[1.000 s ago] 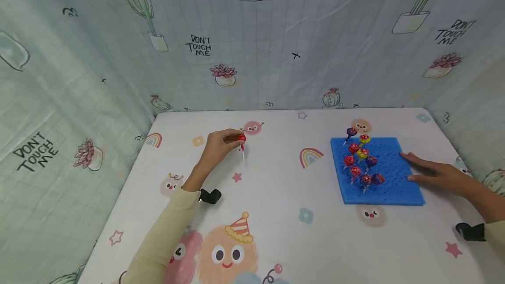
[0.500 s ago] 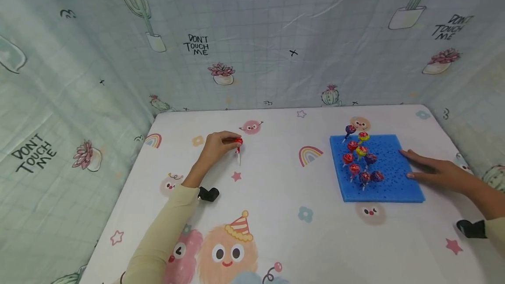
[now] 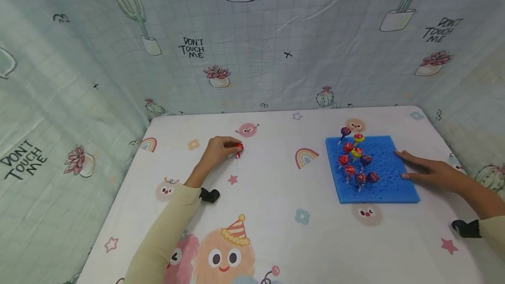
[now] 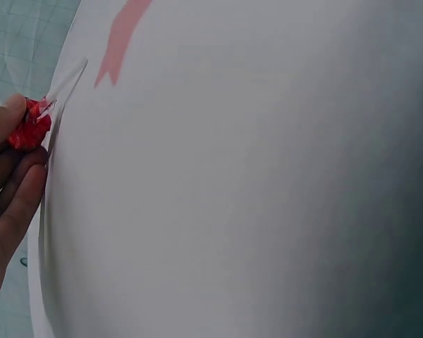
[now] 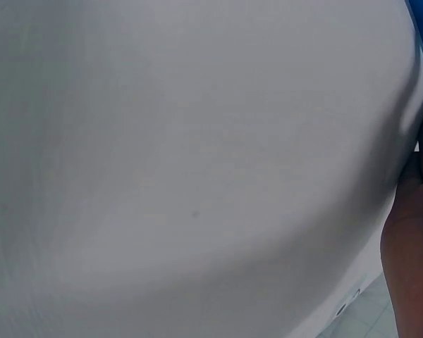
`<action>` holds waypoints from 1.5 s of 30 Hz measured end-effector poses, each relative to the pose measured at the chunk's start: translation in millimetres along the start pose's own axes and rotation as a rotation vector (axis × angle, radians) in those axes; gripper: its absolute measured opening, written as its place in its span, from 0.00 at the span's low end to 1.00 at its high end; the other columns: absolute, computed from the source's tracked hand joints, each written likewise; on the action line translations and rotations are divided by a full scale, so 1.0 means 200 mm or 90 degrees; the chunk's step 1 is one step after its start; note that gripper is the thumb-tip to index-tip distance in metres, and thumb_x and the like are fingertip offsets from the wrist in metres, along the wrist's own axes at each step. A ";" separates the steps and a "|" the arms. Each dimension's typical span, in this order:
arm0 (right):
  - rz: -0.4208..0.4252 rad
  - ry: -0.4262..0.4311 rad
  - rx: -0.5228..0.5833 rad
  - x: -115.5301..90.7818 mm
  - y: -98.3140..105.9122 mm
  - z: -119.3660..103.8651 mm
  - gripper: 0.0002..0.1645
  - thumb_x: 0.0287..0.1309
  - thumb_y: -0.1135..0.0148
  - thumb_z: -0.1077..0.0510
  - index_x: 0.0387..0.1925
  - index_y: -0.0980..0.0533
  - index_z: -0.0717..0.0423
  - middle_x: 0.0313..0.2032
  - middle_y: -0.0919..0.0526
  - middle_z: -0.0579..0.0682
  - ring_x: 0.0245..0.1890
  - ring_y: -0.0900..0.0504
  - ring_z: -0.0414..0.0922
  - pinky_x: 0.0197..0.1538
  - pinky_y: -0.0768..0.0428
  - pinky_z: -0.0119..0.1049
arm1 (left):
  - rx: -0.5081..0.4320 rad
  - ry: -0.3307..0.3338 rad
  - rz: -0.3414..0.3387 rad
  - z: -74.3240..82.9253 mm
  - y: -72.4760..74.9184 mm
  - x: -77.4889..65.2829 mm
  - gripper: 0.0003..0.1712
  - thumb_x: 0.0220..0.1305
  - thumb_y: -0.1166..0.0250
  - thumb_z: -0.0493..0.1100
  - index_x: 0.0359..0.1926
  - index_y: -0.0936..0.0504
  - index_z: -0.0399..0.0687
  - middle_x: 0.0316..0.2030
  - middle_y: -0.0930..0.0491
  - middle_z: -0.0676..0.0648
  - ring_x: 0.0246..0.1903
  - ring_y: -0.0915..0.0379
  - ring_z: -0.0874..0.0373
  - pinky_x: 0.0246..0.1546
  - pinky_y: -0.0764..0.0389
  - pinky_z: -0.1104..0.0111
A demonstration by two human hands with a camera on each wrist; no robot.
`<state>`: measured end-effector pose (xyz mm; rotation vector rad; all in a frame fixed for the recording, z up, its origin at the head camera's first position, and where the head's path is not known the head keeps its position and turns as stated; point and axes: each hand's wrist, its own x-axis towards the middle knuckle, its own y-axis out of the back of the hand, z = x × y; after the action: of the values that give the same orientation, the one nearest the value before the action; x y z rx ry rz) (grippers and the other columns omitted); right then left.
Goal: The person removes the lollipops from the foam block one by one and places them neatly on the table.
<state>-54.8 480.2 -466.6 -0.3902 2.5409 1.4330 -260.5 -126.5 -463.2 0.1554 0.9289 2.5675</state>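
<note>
My left hand (image 3: 220,150) pinches a red-wrapped lollipop (image 3: 239,147) by its candy head, the white stick pointing down toward the table. In the left wrist view the thumb and fingers close on the red wrapper (image 4: 31,128), and the stick (image 4: 67,81) sticks out free. At the right, my right hand (image 3: 438,172) rests its straight fingers and thumb along the right edge of a blue foam board (image 3: 388,183). Several lollipops with red, yellow and purple wrappers stand by their sticks in the board's left half, among them a purple one (image 3: 345,132) at the far corner.
The white table (image 3: 268,196) carries printed cartoon figures, stars and rainbows. A pale green cloth (image 3: 260,56) with cactus prints hangs behind it and along both sides. Small holes dot the foam's right half. A black wrist device (image 3: 466,228) sits near the right sleeve.
The lollipop in my left hand has shifted slightly, its stick still downward. The right hand keeps its place at the board. The head view has turned a little.
</note>
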 end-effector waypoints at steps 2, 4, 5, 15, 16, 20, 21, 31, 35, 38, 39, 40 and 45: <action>0.000 -0.002 -0.009 0.00 0.00 0.00 0.51 0.68 0.36 0.44 0.80 0.53 0.51 0.74 0.52 0.75 0.69 0.53 0.82 0.57 0.46 0.82 | 0.005 -0.003 0.003 0.00 0.00 0.00 0.16 0.61 0.25 0.44 0.50 0.11 0.47 0.45 0.11 0.47 0.49 0.19 0.53 0.46 0.19 0.63; 0.002 -0.003 -0.017 0.00 0.00 0.00 0.52 0.68 0.36 0.44 0.80 0.53 0.53 0.74 0.52 0.76 0.69 0.52 0.82 0.58 0.46 0.82 | 0.014 -0.010 0.005 0.01 0.00 0.00 0.16 0.62 0.25 0.44 0.51 0.11 0.46 0.45 0.11 0.47 0.48 0.18 0.53 0.48 0.19 0.61; 0.003 -0.004 -0.019 0.00 0.00 0.00 0.52 0.68 0.36 0.43 0.80 0.53 0.53 0.74 0.52 0.76 0.69 0.52 0.82 0.58 0.46 0.82 | 0.017 -0.016 0.005 0.02 0.00 0.00 0.16 0.62 0.25 0.43 0.51 0.11 0.45 0.45 0.12 0.46 0.48 0.18 0.52 0.50 0.19 0.60; 0.003 -0.014 0.001 0.00 0.00 -0.01 0.52 0.68 0.36 0.42 0.80 0.52 0.52 0.74 0.53 0.75 0.70 0.54 0.81 0.59 0.47 0.82 | 0.044 0.001 -0.006 0.07 0.00 0.01 0.19 0.64 0.27 0.42 0.53 0.14 0.39 0.48 0.13 0.42 0.51 0.18 0.49 0.56 0.19 0.56; 0.000 -0.014 0.003 0.01 0.00 -0.01 0.52 0.67 0.36 0.42 0.80 0.52 0.52 0.74 0.53 0.75 0.70 0.54 0.81 0.59 0.47 0.82 | 0.045 0.000 -0.001 0.07 0.00 0.00 0.19 0.65 0.28 0.42 0.54 0.15 0.39 0.49 0.14 0.42 0.52 0.18 0.48 0.56 0.19 0.56; 0.000 -0.010 -0.018 0.01 -0.01 -0.01 0.52 0.67 0.36 0.42 0.80 0.52 0.52 0.74 0.51 0.76 0.69 0.52 0.81 0.58 0.46 0.82 | 0.020 -0.032 0.036 0.13 -0.01 -0.01 0.19 0.66 0.30 0.39 0.56 0.16 0.37 0.52 0.15 0.40 0.54 0.19 0.45 0.58 0.20 0.55; 0.002 -0.007 -0.024 0.01 0.00 -0.01 0.52 0.68 0.36 0.42 0.80 0.52 0.52 0.74 0.51 0.76 0.69 0.51 0.82 0.58 0.45 0.82 | 0.008 -0.044 0.044 0.15 -0.02 -0.02 0.19 0.66 0.30 0.38 0.56 0.17 0.36 0.53 0.15 0.39 0.55 0.19 0.44 0.58 0.20 0.55; -0.004 -0.011 -0.009 0.01 0.00 -0.01 0.52 0.68 0.36 0.42 0.80 0.52 0.53 0.74 0.53 0.75 0.70 0.54 0.81 0.59 0.48 0.82 | -0.036 -0.138 0.021 0.45 -0.11 -0.09 0.17 0.68 0.31 0.39 0.55 0.15 0.37 0.52 0.15 0.39 0.53 0.18 0.43 0.55 0.19 0.51; -0.007 -0.011 -0.002 0.01 0.00 -0.01 0.52 0.68 0.36 0.42 0.80 0.52 0.53 0.74 0.53 0.75 0.70 0.55 0.81 0.58 0.47 0.82 | -0.056 -0.173 0.005 0.52 -0.16 -0.10 0.16 0.67 0.31 0.38 0.54 0.15 0.39 0.51 0.14 0.43 0.54 0.18 0.46 0.58 0.20 0.53; -0.007 -0.011 0.001 0.01 0.00 -0.01 0.52 0.68 0.36 0.42 0.80 0.52 0.53 0.74 0.53 0.75 0.70 0.55 0.81 0.58 0.48 0.82 | -0.068 -0.187 -0.016 0.57 -0.20 -0.10 0.16 0.67 0.31 0.38 0.55 0.15 0.39 0.51 0.14 0.44 0.54 0.19 0.46 0.58 0.20 0.57; -0.006 -0.011 -0.001 0.01 0.00 -0.01 0.52 0.68 0.36 0.42 0.80 0.52 0.53 0.74 0.53 0.75 0.70 0.55 0.81 0.58 0.47 0.82 | -0.070 -0.190 -0.024 0.59 -0.22 -0.10 0.17 0.67 0.31 0.38 0.55 0.15 0.39 0.51 0.14 0.44 0.54 0.19 0.47 0.58 0.20 0.59; -0.006 -0.011 -0.001 0.01 0.00 -0.01 0.52 0.68 0.36 0.42 0.80 0.52 0.53 0.74 0.53 0.75 0.70 0.55 0.81 0.58 0.47 0.82 | -0.071 -0.191 -0.032 0.60 -0.24 -0.09 0.17 0.67 0.31 0.38 0.55 0.15 0.39 0.52 0.14 0.44 0.55 0.19 0.47 0.58 0.20 0.60; -0.008 -0.012 -0.003 0.01 0.01 -0.01 0.52 0.68 0.36 0.42 0.80 0.52 0.53 0.74 0.53 0.75 0.70 0.54 0.81 0.58 0.47 0.82 | -0.083 -0.212 -0.080 0.66 -0.35 -0.05 0.18 0.67 0.31 0.38 0.56 0.16 0.37 0.54 0.16 0.42 0.56 0.20 0.46 0.60 0.21 0.59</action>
<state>-58.2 478.1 -464.6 -0.3909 2.5156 1.4314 -196.1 -4.8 -405.6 0.4556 0.6243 2.3800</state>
